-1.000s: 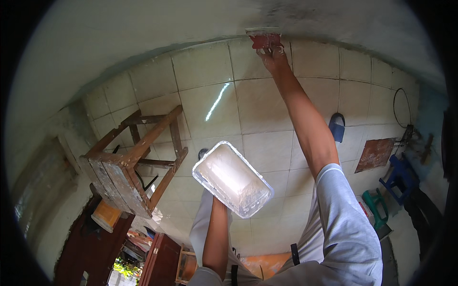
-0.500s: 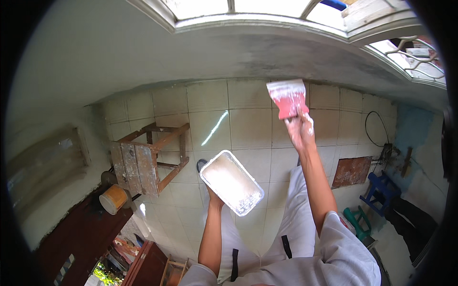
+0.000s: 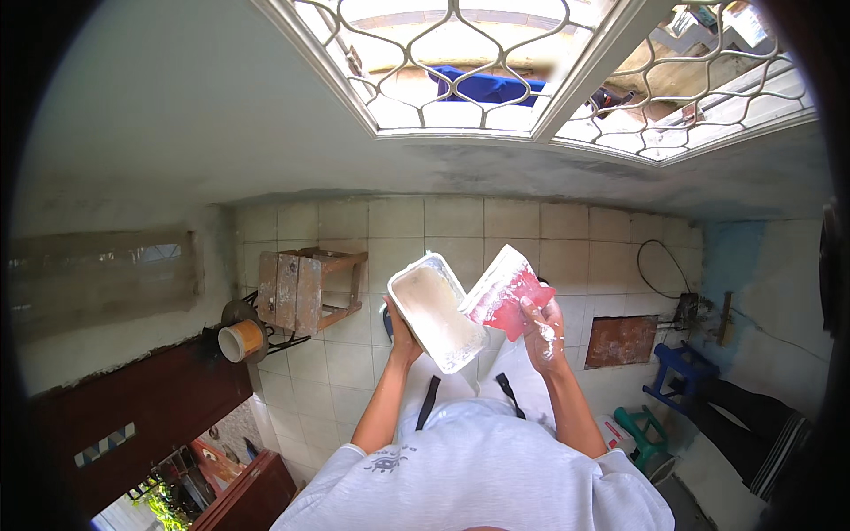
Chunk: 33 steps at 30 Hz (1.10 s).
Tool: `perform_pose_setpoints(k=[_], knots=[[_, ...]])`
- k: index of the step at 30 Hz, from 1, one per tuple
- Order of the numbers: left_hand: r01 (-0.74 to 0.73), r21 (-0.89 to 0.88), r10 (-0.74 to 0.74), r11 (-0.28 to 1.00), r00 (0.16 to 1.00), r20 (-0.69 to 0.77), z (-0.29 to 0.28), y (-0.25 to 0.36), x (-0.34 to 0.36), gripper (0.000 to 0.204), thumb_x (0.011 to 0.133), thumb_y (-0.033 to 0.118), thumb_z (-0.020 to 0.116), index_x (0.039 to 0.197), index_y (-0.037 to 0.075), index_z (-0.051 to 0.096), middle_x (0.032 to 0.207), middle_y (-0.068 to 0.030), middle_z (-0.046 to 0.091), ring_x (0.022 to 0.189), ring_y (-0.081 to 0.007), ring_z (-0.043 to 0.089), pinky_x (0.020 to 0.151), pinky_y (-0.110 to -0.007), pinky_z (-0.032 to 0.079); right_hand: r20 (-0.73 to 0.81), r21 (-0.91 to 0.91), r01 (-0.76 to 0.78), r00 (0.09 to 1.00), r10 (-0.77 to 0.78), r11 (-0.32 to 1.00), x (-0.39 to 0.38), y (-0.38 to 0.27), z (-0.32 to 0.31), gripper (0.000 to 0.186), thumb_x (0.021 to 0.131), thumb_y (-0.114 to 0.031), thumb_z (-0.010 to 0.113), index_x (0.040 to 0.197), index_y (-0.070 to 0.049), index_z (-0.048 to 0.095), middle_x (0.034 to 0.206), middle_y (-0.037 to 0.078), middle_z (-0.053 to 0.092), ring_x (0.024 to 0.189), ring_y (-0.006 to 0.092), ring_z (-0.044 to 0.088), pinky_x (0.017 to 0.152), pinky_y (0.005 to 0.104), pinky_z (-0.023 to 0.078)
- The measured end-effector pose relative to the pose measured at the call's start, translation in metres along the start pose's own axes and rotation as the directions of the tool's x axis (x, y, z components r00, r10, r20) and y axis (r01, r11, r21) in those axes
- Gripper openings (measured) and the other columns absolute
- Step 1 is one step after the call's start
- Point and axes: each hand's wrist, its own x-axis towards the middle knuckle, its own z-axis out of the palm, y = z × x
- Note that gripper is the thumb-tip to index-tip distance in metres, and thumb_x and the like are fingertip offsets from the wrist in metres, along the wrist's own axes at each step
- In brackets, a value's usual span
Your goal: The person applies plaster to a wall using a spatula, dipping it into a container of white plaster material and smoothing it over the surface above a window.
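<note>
Right hand [image 3: 542, 332] dropped from the wall, its grip clamped on the red trowel [image 3: 506, 292] touching the putty tray [image 3: 436, 311], left hand [image 3: 400, 334] gripping underneath, probably reloading.

Your left hand [image 3: 403, 341] holds the tray [image 3: 436, 311] just left of the scraper [image 3: 506, 292] in your right hand [image 3: 543, 334], wooden stool [image 3: 301, 290] farther left.

Right hand [image 3: 542, 332] lowered red trowel [image 3: 506, 292] to tray [image 3: 434, 310].

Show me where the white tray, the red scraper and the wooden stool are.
white tray [image 3: 434, 311], head view, on its putty-coated inside.
red scraper [image 3: 506, 292], head view, on its blade.
wooden stool [image 3: 297, 290], head view, on its plank seat.
</note>
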Motion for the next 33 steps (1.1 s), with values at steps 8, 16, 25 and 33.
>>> perform_pose_setpoints(k=[8,16,25,33], knots=[[-0.267,0.079,0.23,0.96,0.919,0.319,0.009,0.107,-0.03,0.088,0.09,0.08,0.021,0.152,0.018,0.032,0.148,-0.007,0.044,0.134,-0.0253,0.046,0.11,-0.044,0.042,0.148,-0.593,0.349,0.933,-0.328,0.725,-0.077,-0.052,0.127,0.021,0.092,-0.013,0.069,0.106,0.002,0.064,0.089,0.006,0.066,0.078,0.0084,0.06,0.071,0.0259,0.05],[0.095,-0.105,-0.056,0.99,0.944,0.325,-0.021,0.186,-0.056,0.096,0.086,0.085,0.019,0.15,0.017,0.034,0.146,-0.0103,0.045,0.132,-0.0279,0.047,0.109,-0.047,0.042,0.434,-0.831,0.529,0.81,-0.394,0.171,-0.124,-0.003,0.244,0.032,0.088,-0.003,0.066,0.117,0.004,0.057,0.075,0.022,0.065,0.062,0.0359,0.066,0.058,0.0385,0.052],[0.037,0.033,-0.045,0.999,0.962,0.269,-0.013,0.199,-0.1,0.099,0.084,0.087,0.022,0.146,0.012,0.04,0.138,-0.0103,0.051,0.126,-0.0256,0.051,0.107,-0.044,0.043,0.355,-0.922,0.385,0.885,-0.301,0.042,-0.129,0.053,0.28,0.041,0.079,0.002,0.064,0.118,0.01,0.053,0.075,0.026,0.063,0.073,0.0443,0.065,0.067,0.0507,0.051],[0.019,0.021,-0.025,1.0,0.942,0.334,0.013,0.164,-0.105,0.098,0.083,0.088,0.022,0.147,0.016,0.039,0.141,-0.0072,0.049,0.126,-0.0237,0.051,0.105,-0.042,0.045,0.382,-0.877,0.465,0.829,-0.409,0.124,-0.158,0.025,0.231,0.029,0.084,-0.002,0.062,0.11,0.01,0.056,0.073,0.026,0.063,0.068,0.0425,0.064,0.063,0.0472,0.05]])
